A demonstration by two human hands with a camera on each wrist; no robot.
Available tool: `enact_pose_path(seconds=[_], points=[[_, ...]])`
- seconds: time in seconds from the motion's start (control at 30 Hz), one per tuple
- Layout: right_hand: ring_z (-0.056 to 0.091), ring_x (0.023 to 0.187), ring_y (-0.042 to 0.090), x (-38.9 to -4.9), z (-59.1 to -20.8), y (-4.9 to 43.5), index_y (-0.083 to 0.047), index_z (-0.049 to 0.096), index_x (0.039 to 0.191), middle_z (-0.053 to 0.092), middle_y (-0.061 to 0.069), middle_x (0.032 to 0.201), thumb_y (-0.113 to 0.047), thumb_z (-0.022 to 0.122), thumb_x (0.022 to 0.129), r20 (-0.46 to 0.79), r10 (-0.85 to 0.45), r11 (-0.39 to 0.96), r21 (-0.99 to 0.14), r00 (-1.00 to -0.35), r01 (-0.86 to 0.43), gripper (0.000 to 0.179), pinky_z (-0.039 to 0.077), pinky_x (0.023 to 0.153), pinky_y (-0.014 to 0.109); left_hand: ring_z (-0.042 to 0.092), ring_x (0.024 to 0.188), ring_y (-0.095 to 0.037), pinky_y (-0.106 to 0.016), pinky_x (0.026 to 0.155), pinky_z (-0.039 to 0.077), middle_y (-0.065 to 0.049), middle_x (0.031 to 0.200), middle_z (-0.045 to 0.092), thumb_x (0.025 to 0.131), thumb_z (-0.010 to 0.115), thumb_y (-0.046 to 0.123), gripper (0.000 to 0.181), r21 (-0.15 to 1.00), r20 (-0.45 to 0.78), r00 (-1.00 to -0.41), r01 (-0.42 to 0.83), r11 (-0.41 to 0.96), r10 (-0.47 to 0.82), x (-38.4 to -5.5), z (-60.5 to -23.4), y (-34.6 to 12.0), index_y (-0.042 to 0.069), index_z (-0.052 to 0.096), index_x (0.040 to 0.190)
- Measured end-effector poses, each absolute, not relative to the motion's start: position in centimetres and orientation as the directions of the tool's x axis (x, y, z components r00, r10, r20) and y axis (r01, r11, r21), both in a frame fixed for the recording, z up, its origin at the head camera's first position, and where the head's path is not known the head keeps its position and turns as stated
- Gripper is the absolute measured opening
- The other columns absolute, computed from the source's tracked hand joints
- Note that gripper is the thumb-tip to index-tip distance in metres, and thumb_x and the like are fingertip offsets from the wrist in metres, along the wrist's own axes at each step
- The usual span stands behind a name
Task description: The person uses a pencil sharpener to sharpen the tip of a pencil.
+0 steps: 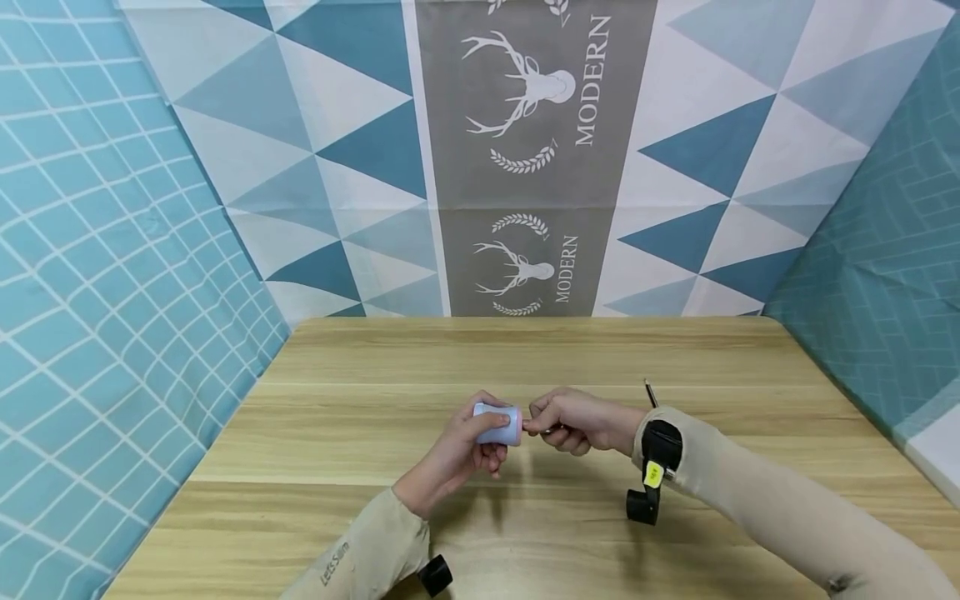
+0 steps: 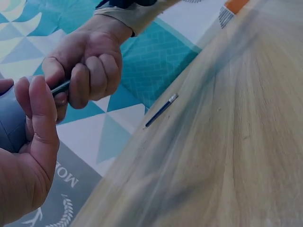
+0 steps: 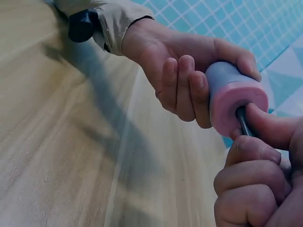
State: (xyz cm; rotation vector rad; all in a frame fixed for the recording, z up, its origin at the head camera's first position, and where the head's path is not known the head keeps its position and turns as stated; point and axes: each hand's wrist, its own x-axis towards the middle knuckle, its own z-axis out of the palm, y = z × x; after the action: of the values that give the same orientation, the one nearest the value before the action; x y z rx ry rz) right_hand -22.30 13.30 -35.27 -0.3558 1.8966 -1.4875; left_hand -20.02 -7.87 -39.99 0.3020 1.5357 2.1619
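My left hand grips a light-blue pencil sharpener with a pink end, held up over the table and lying sideways. In the right wrist view its pink face shows a round hole. A dark pencil runs into that hole, pinched between the thumb and curled fingers of my right hand. Most of the pencil is hidden inside the right fist, and its tip is out of sight in the sharpener. The left wrist view shows the same pencil as a short dark length between the hands.
A second dark pencil with a pale end lies on the wooden table, beyond the right wrist. Patterned cloth hangs behind the table, and more cloth hangs at both sides. A white object stands at the right edge.
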Motion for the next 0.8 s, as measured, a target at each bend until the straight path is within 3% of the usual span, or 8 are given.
enact_pose_path(seconds=[0.1, 0.17, 0.23, 0.33, 0.43, 0.5, 0.67, 0.8], points=[[0.018, 0.044, 0.008, -22.3, -35.2, 13.4, -0.01, 0.044, 0.071, 0.03, -0.003, 0.055, -0.015, 0.06, 0.097, -0.302, -0.613, 0.319, -0.94, -0.73, 0.122, 0.031, 0.014, 0.041, 0.022, 0.053, 0.045, -0.006, -0.023, 0.044, 0.052, -0.001, 0.061, 0.06, 0.094, 0.055, 0.02, 0.015, 0.934, -0.08, -0.868, -0.237, -0.266, 0.491, -20.1, -39.9, -8.1, 0.014, 0.047, 0.104], [0.027, 0.045, 0.007, -22.0, -35.1, 13.3, -0.009, 0.051, 0.077, 0.04, -0.004, 0.057, -0.017, 0.063, 0.096, -0.129, -0.62, 0.334, -0.936, -0.774, -0.111, 0.024, 0.021, 0.04, 0.021, 0.053, 0.046, -0.005, -0.022, 0.044, 0.052, 0.0, 0.063, 0.061, 0.095, 0.054, 0.021, 0.015, 0.928, -0.07, -0.871, -0.235, -0.288, 0.486, -20.3, -39.8, -8.2, 0.013, 0.046, 0.105], [0.036, 0.05, 0.006, -21.6, -35.2, 13.2, -0.009, 0.056, 0.082, 0.048, -0.005, 0.062, -0.017, 0.066, 0.096, 0.144, -0.663, 0.355, -0.803, -0.735, -0.478, 0.019, 0.031, 0.042, 0.02, 0.054, 0.047, -0.005, -0.022, 0.044, 0.051, 0.0, 0.063, 0.061, 0.095, 0.053, 0.021, 0.016, 0.918, -0.058, -0.874, -0.236, -0.318, 0.483, -20.4, -39.6, -8.3, 0.013, 0.045, 0.105], [0.047, 0.056, 0.006, -21.3, -35.6, 13.2, -0.007, 0.06, 0.086, 0.055, -0.004, 0.071, -0.015, 0.058, 0.101, 0.527, -0.743, 0.385, -0.166, -0.412, -0.908, 0.017, 0.042, 0.046, 0.018, 0.053, 0.046, -0.005, -0.021, 0.044, 0.05, 0.001, 0.063, 0.06, 0.096, 0.05, 0.021, 0.014, 0.906, -0.044, -0.874, -0.24, -0.349, 0.485, -20.6, -39.3, -8.5, 0.012, 0.043, 0.104], [0.047, 0.056, 0.01, -21.3, -36.1, 13.2, -0.004, 0.06, 0.085, 0.054, 0.002, 0.072, -0.01, 0.045, 0.106, 0.649, -0.759, 0.394, 0.398, -0.049, -0.829, 0.027, 0.042, 0.044, 0.018, 0.051, 0.045, -0.006, -0.022, 0.043, 0.049, 0.0, 0.062, 0.061, 0.095, 0.049, 0.021, 0.014, 0.904, -0.04, -0.871, -0.24, -0.353, 0.49, -20.5, -39.0, -8.5, 0.012, 0.043, 0.103], [0.047, 0.055, 0.012, -21.4, -36.4, 13.2, -0.004, 0.06, 0.084, 0.054, 0.004, 0.072, -0.007, 0.039, 0.106, 0.653, -0.757, 0.417, 0.526, 0.038, -0.741, 0.031, 0.041, 0.043, 0.018, 0.052, 0.046, -0.006, -0.022, 0.043, 0.049, 0.0, 0.063, 0.062, 0.095, 0.05, 0.021, 0.014, 0.904, -0.042, -0.869, -0.243, -0.351, 0.494, -20.4, -38.9, -8.5, 0.012, 0.043, 0.103], [0.04, 0.048, 0.007, -21.2, -37.1, 12.8, -0.006, 0.055, 0.08, 0.049, 0.0, 0.065, -0.012, 0.038, 0.105, 0.702, -0.71, 0.452, 0.391, -0.058, -0.802, 0.031, 0.035, 0.039, 0.016, 0.052, 0.045, -0.006, -0.022, 0.044, 0.05, 0.0, 0.064, 0.063, 0.094, 0.052, 0.021, 0.016, 0.906, -0.036, -0.873, -0.234, -0.353, 0.486, -20.2, -38.8, -8.5, 0.013, 0.044, 0.105], [0.029, 0.047, -0.002, -20.7, -37.2, 12.4, -0.011, 0.047, 0.074, 0.039, -0.01, 0.058, -0.02, 0.051, 0.105, 0.655, -0.659, 0.397, -0.114, -0.37, -0.911, 0.032, 0.026, 0.04, 0.013, 0.051, 0.043, -0.006, -0.023, 0.043, 0.051, -0.001, 0.061, 0.061, 0.095, 0.053, 0.019, 0.012, 0.916, -0.056, -0.877, -0.235, -0.325, 0.477, -20.2, -39.0, -8.6, 0.013, 0.047, 0.104]])
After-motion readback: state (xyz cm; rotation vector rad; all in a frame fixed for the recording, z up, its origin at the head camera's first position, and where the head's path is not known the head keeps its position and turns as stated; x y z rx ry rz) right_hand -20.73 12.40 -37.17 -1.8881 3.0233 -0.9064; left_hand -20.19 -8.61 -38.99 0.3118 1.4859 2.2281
